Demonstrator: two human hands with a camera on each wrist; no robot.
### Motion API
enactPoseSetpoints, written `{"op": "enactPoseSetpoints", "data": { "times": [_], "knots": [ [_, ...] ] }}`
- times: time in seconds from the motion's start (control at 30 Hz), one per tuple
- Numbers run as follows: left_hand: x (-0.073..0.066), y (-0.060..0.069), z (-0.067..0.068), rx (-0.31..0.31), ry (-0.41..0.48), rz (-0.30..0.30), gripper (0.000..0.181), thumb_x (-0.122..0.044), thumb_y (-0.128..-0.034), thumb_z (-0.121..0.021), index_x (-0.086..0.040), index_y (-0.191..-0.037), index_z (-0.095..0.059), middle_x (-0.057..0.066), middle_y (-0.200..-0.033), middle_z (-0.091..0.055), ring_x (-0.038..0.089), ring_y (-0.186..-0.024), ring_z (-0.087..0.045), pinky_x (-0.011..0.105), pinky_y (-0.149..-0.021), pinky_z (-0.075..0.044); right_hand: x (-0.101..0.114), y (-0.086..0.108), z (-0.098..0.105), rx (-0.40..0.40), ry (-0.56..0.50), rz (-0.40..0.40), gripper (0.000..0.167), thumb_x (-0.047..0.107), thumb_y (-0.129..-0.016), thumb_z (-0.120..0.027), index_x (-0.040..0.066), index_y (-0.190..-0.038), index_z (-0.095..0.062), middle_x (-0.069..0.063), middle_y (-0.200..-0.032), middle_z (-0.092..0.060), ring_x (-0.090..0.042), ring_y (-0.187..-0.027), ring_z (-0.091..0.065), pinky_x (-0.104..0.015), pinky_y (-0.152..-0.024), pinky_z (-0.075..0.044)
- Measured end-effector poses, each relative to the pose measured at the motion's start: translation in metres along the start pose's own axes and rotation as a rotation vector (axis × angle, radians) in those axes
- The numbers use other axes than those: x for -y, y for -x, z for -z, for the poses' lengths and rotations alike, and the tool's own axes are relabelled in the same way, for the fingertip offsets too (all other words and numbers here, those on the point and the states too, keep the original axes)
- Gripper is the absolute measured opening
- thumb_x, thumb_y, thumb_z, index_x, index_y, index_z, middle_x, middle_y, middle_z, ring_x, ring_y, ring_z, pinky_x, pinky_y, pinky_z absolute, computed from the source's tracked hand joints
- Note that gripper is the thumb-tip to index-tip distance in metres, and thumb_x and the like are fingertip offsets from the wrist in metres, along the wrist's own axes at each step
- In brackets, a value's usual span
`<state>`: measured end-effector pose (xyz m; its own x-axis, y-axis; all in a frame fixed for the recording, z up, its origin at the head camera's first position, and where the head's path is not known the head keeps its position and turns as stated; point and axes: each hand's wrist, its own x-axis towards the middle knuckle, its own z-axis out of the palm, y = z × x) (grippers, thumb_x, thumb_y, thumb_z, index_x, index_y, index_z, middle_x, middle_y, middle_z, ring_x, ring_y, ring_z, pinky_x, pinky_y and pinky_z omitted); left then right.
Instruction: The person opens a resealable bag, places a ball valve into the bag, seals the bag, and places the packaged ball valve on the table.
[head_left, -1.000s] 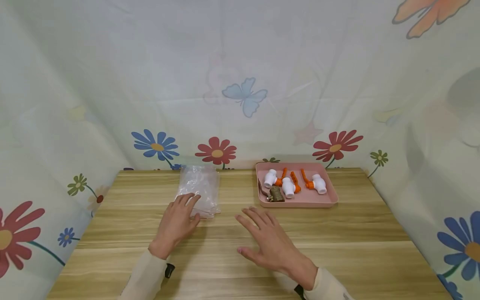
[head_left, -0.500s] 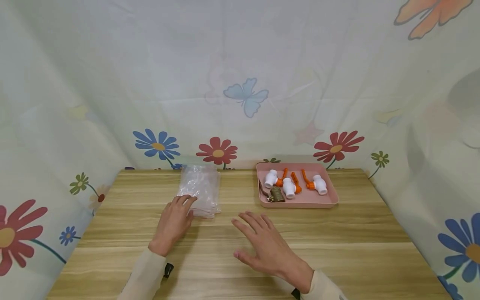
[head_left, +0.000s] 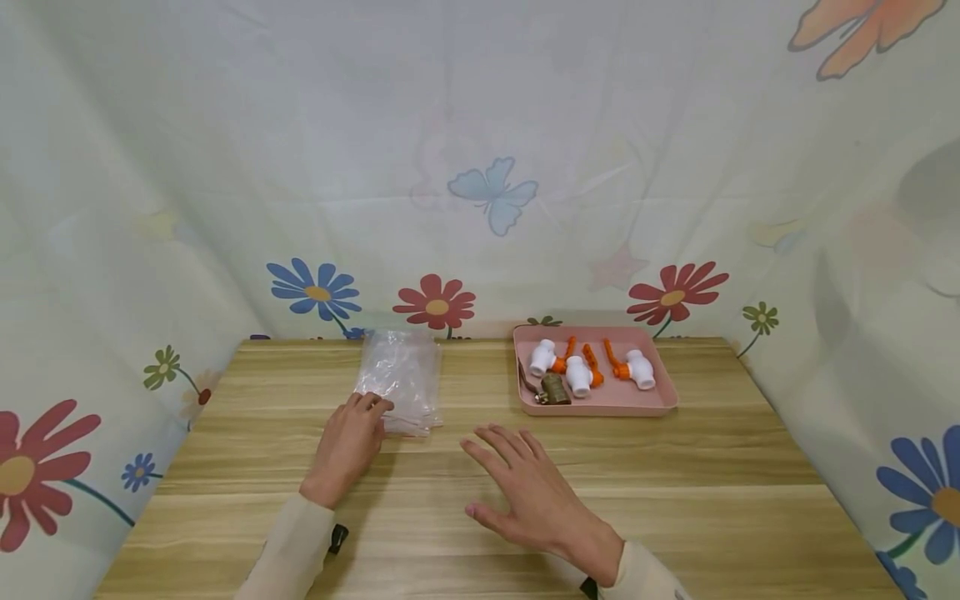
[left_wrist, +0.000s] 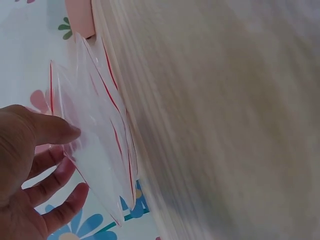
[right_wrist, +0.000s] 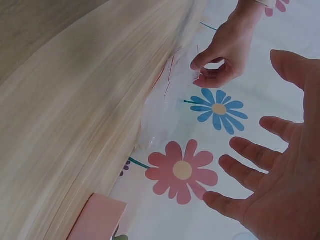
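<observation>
A stack of clear zip bags [head_left: 405, 371] with red seal lines lies on the left half of the table. My left hand [head_left: 347, 446] is at the stack's near edge. In the left wrist view, its thumb [left_wrist: 60, 131] and forefinger pinch the edge of the top zip bag [left_wrist: 67, 107], which is lifted apart from the others. My right hand [head_left: 536, 500] hovers over the table with fingers spread and holds nothing. Beyond it stands a pink tray [head_left: 600, 409] holding three white ball valves [head_left: 578, 377] with orange handles and a brass-coloured valve [head_left: 555, 389].
The wood-grain table [head_left: 675, 500] reaches back to a flower-printed curtain [head_left: 345, 167], which also hangs along both sides. The tray sits near the table's back edge, right of the bags.
My left hand has drawn its fingers together on the top bag's edge, having lain spread over it. My right hand has shifted slightly left and nearer. The tray and valves stay put.
</observation>
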<state>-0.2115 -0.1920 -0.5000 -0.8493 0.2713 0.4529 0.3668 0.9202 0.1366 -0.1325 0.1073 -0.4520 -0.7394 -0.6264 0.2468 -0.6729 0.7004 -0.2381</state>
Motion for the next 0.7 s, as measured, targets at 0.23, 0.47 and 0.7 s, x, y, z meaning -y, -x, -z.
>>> {"op": "enactPoseSetpoints", "data": {
  "times": [0.23, 0.47, 0.7],
  "knots": [
    [-0.002, -0.002, 0.002, -0.011, -0.011, 0.011, 0.009, -0.006, -0.0861, -0.072, -0.012, -0.093, -0.074, 0.002, -0.092, -0.068, 0.023, -0.086, -0.062, 0.039, -0.067, -0.054, -0.002, -0.001, 0.001, 0.004, 0.000, -0.013, 0.069, 0.054, -0.091, -0.061, 0.026, -0.150, -0.037, -0.002, -0.155, -0.039, -0.025, -0.144, -0.036, -0.056, -0.115, -0.029],
    [-0.009, -0.005, 0.010, -0.122, 0.008, -0.028, 0.008, -0.012, -0.0832, -0.078, -0.012, -0.091, -0.076, 0.002, -0.088, -0.069, 0.021, -0.079, -0.066, 0.039, -0.059, -0.055, -0.005, -0.003, 0.008, 0.005, -0.017, -0.061, 0.071, 0.053, -0.089, -0.064, 0.026, -0.150, -0.038, -0.003, -0.155, -0.040, -0.025, -0.144, -0.036, -0.057, -0.116, -0.028],
    [-0.019, -0.009, 0.019, -0.240, 0.018, -0.115, 0.009, -0.007, -0.0791, -0.079, -0.009, -0.087, -0.077, 0.003, -0.083, -0.070, 0.018, -0.073, -0.068, 0.034, -0.061, -0.057, -0.007, -0.003, 0.010, -0.071, -0.006, -0.026, 0.073, 0.049, -0.088, -0.068, 0.024, -0.149, -0.039, -0.005, -0.152, -0.043, -0.025, -0.142, -0.039, -0.055, -0.115, -0.030]
  ]
}}
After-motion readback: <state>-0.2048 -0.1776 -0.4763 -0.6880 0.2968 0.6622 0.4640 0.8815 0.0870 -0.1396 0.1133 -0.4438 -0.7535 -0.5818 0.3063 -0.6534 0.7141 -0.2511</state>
